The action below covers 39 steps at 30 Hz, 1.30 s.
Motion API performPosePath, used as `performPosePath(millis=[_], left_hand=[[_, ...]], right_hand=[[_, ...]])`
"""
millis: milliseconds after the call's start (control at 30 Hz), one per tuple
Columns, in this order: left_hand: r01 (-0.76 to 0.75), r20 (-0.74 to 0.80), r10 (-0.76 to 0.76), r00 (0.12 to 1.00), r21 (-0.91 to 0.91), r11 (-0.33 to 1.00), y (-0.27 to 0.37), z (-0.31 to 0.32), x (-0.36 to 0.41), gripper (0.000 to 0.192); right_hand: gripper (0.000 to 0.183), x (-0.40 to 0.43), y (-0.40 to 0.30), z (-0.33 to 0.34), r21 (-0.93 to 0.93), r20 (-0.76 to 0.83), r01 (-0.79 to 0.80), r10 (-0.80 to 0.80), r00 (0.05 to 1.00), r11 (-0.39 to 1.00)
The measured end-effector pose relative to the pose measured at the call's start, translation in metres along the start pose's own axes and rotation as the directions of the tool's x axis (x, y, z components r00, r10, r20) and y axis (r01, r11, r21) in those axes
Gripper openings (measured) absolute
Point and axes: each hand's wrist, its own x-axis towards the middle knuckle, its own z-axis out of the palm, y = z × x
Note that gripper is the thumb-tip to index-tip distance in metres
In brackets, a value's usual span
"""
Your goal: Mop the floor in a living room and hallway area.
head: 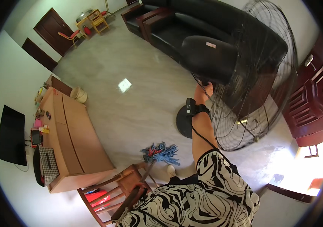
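My right hand (206, 90) reaches forward and is closed around the neck of a black pedestal fan, just below its motor housing (210, 58); the grip is partly hidden. The large wire fan cage (235, 124) faces right, and the round black base (183, 120) rests on the floor. Low in the view, my left hand (139, 187) is wrapped around the wooden handle (147, 171) of a mop. The blue and red cloth strips of the mop head (161, 153) lie spread on the floor near my shoe (171, 170).
Black leather sofas (175, 27) line the far right side. A wooden cabinet (76, 133) stands at left with small items on top. A wooden chair (130, 180) is close by my left hand. Carved wooden furniture (309, 110) and a bright doorway (314, 166) are at right; a bucket (79, 95) stands beyond the cabinet.
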Motion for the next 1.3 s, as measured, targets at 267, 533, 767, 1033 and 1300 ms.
performPosePath(millis=[267, 533, 767, 1033, 1300], left_hand=[[-0.163, 0.183, 0.141, 0.973, 0.112, 0.980, 0.053, -0.007, 0.035, 0.019], [-0.264, 0.265, 0.185, 0.946, 0.307, 0.914, 0.034, -0.030, 0.078, 0.019], [-0.132, 0.276, 0.007, 0.961, 0.439, 0.889, 0.040, 0.016, 0.091, 0.022], [-0.414, 0.410, 0.207, 0.888, 0.518, 0.749, 0.005, 0.106, 0.090, 0.023], [-0.621, 0.467, 0.409, 0.784, 0.561, 0.548, -0.059, 0.236, 0.060, 0.012]], right_hand=[[0.013, -0.160, 0.120, 0.028, -0.171, 0.771, 0.674, -0.328, 0.546, 0.719], [0.026, -0.267, 0.174, -0.153, -0.070, 0.923, 0.213, 0.144, -0.357, 0.974], [0.034, -0.193, 0.114, -0.267, -0.221, 0.973, -0.283, 0.192, -0.127, 0.933], [0.042, -0.154, 0.003, -0.385, 0.224, 0.915, -0.450, -0.345, -0.208, 0.865], [0.034, -0.102, 0.074, -0.454, 0.330, 0.909, 0.608, -0.068, -0.412, 0.722]])
